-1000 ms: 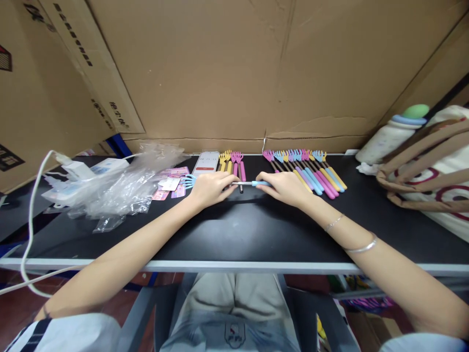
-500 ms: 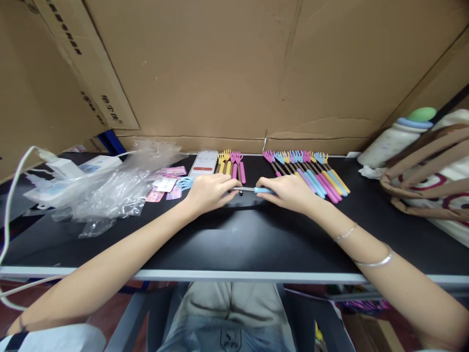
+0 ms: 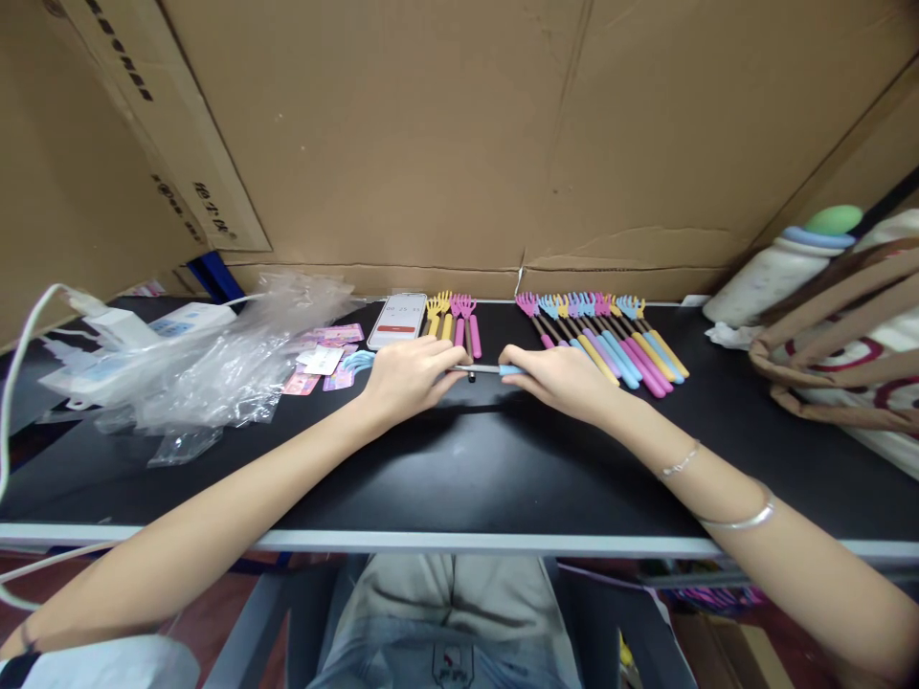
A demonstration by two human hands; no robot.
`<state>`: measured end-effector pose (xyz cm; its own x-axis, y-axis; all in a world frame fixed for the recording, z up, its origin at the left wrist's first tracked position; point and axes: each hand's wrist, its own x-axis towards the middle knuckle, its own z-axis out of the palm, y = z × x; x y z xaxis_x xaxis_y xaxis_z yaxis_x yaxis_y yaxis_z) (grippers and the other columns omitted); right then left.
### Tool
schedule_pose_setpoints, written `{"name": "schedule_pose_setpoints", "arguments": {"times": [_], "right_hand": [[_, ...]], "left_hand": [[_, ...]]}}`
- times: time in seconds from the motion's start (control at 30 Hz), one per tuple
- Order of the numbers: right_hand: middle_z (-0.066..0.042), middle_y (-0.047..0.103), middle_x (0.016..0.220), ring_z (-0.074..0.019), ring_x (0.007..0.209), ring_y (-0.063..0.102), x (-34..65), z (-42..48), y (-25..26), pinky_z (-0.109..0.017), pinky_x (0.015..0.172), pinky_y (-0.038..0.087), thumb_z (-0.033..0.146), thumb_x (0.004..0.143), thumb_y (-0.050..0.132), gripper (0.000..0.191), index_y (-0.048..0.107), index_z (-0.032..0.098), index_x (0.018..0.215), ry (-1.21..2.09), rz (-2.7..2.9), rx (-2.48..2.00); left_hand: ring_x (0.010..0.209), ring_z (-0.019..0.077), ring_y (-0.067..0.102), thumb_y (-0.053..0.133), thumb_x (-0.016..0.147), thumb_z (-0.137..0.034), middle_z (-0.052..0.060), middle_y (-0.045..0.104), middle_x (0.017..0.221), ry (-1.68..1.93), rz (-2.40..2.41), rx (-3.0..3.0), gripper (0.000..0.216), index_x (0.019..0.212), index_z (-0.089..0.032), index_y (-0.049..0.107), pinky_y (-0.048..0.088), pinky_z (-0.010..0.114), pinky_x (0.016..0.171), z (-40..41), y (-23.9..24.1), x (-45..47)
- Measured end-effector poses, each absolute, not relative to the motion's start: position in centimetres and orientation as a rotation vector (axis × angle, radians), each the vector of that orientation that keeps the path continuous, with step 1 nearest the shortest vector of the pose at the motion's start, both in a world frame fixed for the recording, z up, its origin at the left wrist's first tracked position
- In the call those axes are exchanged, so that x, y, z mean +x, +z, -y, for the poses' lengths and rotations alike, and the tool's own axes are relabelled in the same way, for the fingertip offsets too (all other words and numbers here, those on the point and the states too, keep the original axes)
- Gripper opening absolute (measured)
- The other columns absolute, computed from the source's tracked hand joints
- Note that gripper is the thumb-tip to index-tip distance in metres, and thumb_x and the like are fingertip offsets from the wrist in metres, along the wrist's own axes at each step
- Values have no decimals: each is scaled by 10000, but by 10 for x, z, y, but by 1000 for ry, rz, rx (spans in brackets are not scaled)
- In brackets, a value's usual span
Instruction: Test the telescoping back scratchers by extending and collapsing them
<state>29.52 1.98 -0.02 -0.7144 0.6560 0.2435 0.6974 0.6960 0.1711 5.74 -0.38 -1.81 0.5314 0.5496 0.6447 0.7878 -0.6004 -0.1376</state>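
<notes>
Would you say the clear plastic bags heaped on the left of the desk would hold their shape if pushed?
Probably not. The clear plastic bags look thin and crumpled, so they would likely fold and slide as a heap. They seem very light, and might drag the small cards beside them.

Both hands [image 3: 413, 375] grip blue scratcher [image 3: 488, 369]

Both forearms are bare. The right wrist carries a thin chain bracelet [image 3: 679, 462] and, further up the arm, a plain silver bangle [image 3: 739, 520]. The left wrist wears a dark band [image 3: 29, 634]. Short pale sleeves with a dark stripe show low down, above light grey trousers [image 3: 445, 612].
</notes>
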Motion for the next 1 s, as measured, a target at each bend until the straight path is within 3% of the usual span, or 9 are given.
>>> {"name": "schedule_pose_setpoints", "arguments": {"times": [0.17, 0.43, 0.7, 1.0], "right_hand": [[6, 618, 673, -138, 579, 549, 293, -18, -3, -237, 538, 240, 456, 961, 328, 301, 523, 227, 962, -197, 2708, -1111], [37, 584, 625, -88, 506, 504, 288, -13, 3, -213, 571, 293, 403, 965, 295, 332, 548, 210, 867, 397, 2639, -1179], [-8, 635, 692, -137, 603, 553, 297, -19, 11, -236, 544, 247, 450, 946, 352, 331, 598, 230, 926, -168, 2794, -1164], [19, 597, 567, -128, 545, 545, 319, -23, 33, -235, 553, 279, 466, 929, 402, 306, 599, 233, 907, -341, 2705, -1197]], "left_hand": [[733, 152, 539, 494, 932, -335, -1, 642, 758, -775, 1105, -2350, 199, 864, -232, 651, 320, 278, 551, 4, -18, 58], [731, 164, 518, 481, 940, -344, 8, 615, 714, -731, 1030, -2293, 227, 844, -239, 657, 338, 295, 573, 3, -17, 57], [786, 145, 599, 506, 931, -376, -6, 672, 844, -549, 1008, -2526, 193, 1000, -239, 623, 361, 241, 601, 1, -12, 53], [700, 147, 624, 467, 936, -383, 3, 668, 785, -355, 1035, -2499, 226, 1014, -252, 634, 344, 215, 561, -10, 3, 28]]}}
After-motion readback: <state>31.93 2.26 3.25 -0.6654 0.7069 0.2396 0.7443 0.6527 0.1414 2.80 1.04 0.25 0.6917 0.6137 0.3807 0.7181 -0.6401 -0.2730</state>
